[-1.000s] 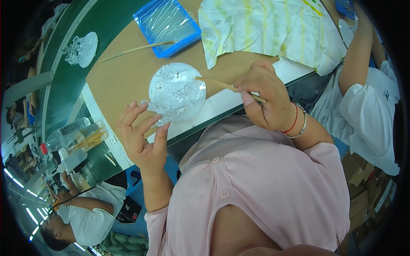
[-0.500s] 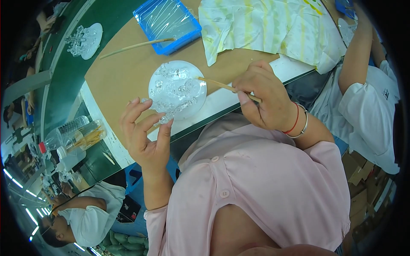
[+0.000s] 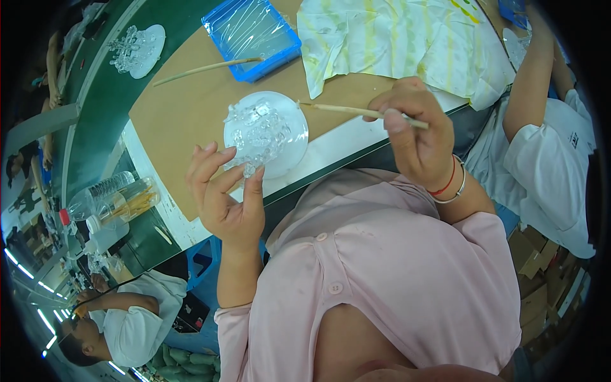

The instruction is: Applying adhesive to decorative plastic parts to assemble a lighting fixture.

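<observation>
Between thumb and fingers, my left hand [image 3: 226, 194] pinches the lower end of a clear plastic ornament [image 3: 259, 134]. The ornament has many small knobbly transparent parts and lies over a round white plate [image 3: 294, 130]. Its exact shape is hard to make out. My right hand [image 3: 414, 130] is closed around a thin wooden stick [image 3: 344, 109] with a darker, narrow tip. That tip is just off the plate's right rim, apart from the ornament.
Beyond the plate lie another wooden stick [image 3: 203, 70] and a blue tray [image 3: 270, 65] under clear film. A yellow-stained cloth [image 3: 394, 48] covers the far right. Another plate [image 3: 151, 54] of clear parts sits far left, above plastic bottles [image 3: 130, 200]. Co-workers sit on both sides.
My right hand has drawn the stick to the right, its tip moving from over the plate to beyond the rim. The ornament has turned slightly, and my left hand has shifted a little right.
</observation>
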Demonstrator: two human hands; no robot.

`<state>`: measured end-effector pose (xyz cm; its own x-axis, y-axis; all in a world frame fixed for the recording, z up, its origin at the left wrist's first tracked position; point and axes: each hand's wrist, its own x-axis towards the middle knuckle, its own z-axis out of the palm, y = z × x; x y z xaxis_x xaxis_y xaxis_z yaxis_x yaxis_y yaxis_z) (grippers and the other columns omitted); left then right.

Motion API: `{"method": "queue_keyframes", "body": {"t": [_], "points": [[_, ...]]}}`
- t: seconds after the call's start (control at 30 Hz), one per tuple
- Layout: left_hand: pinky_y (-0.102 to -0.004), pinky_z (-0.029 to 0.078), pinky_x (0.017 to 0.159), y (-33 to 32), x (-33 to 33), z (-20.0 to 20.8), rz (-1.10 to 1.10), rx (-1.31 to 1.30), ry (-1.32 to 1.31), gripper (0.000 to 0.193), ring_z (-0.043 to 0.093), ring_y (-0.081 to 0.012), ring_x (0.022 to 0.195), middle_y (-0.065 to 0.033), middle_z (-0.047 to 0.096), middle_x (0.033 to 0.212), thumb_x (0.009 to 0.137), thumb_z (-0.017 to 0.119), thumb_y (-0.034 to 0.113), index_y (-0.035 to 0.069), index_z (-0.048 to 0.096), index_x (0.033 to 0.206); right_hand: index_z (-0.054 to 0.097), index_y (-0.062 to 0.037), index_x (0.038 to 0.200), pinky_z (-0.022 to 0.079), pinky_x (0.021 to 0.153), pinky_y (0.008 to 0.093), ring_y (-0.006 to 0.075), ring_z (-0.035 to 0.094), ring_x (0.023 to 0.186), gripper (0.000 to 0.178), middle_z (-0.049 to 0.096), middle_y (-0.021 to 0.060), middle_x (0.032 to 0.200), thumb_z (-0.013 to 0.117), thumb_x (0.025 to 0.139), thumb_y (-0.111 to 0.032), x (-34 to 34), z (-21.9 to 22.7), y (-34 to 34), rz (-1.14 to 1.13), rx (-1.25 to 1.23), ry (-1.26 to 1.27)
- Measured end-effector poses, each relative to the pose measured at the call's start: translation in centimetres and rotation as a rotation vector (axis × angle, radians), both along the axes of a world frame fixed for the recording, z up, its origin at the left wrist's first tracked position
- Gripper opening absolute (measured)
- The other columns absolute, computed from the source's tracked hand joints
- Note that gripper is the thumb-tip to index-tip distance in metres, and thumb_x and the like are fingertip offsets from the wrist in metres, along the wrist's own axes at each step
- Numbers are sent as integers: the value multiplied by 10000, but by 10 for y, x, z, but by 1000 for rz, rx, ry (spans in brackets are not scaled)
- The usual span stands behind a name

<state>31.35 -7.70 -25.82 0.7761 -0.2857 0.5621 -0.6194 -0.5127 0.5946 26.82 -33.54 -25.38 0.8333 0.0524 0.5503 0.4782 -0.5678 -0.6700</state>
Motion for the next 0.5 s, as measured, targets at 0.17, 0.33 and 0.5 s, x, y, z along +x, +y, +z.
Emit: {"method": "queue_keyframes", "body": {"t": [0.17,0.33,0.5], "points": [[-518,365,1000,-11,1,-2,-24,25,16,204,538,-304,1070,-63,627,1006,688,761,61,75,602,816,532,-41,940,397,717,323,172,501,653,42,630,71,822,513,907,-58,12,-5,-1,-45,21,-11],[-532,361,997,-9,2,-5,-42,16,43,248,546,-309,1060,-72,627,1007,695,758,60,78,569,855,536,-34,905,405,692,324,198,501,627,26,616,76,813,536,880,-39,25,-10,6,14,-42,-56],[-535,361,996,-10,2,-5,-50,16,50,258,549,-308,1055,-75,626,1009,696,756,55,78,562,864,534,-36,877,407,686,336,220,498,616,29,598,70,788,547,856,-20,23,-9,8,62,-48,-67]]}}
